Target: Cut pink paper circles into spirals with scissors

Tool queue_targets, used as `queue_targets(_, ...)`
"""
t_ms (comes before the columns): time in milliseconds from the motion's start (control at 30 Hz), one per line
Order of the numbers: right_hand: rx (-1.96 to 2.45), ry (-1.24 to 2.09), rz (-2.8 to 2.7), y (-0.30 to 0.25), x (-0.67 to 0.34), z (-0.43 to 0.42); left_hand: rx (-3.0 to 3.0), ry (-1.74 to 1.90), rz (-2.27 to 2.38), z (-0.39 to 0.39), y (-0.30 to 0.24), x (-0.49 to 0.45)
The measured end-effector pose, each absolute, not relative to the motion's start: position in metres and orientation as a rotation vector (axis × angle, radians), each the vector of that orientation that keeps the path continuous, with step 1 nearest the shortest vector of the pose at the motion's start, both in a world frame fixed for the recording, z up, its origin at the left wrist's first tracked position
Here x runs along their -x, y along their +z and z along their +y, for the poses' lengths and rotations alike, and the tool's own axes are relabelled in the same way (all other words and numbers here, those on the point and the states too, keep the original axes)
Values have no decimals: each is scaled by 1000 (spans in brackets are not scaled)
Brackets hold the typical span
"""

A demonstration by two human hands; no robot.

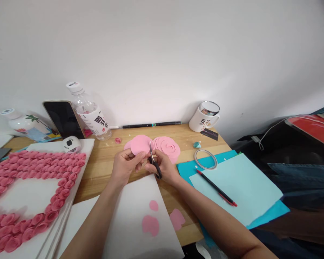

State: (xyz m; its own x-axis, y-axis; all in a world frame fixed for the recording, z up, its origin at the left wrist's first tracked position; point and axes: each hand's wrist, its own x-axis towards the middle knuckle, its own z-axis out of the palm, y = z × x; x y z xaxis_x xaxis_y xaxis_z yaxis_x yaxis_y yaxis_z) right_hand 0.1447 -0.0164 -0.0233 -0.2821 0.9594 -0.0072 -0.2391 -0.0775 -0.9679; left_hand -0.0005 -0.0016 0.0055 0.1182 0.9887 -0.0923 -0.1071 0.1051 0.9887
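Note:
Between the fingers of my left hand (126, 163) is a round pink paper disc (140, 145), held near its lower edge. My right hand (163, 166) grips black-handled scissors (157, 167), whose blades point up at the disc's right side. Whether the blades touch the paper I cannot tell. Just behind the right hand lie pink paper spirals (167, 145), cut from circles. Below my hands, a white board (135, 212) bears pink paper scraps (150, 225), and another pink scrap (177, 219) rests on the wood.
At left, rolled pink paper flowers (56, 205) cover a white board. A phone (61, 118), a water bottle (90, 115) and a mug (203, 117) stand along the wall. Right of my arm, a pen (216, 187) and a tape ring (205, 159) lie on blue paper sheets (240, 190).

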Motion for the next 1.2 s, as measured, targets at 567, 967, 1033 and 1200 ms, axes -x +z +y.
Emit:
queue_targets(567,938,1542,-1192,-26,-144,-17,-1104,1118,1114,-2,11,2)
queue_targets(967,955,1537,-1219,-27,-145,-17,-1107,1148,1089,-1,11,2)
queue_targets(1033,949,1538,-1220,-27,-145,-17,-1084,1179,1080,-1,10,2)
queue_targets(1200,973,1547,-1220,-26,-144,-19,-1024,1215,1032,-1,10,1)
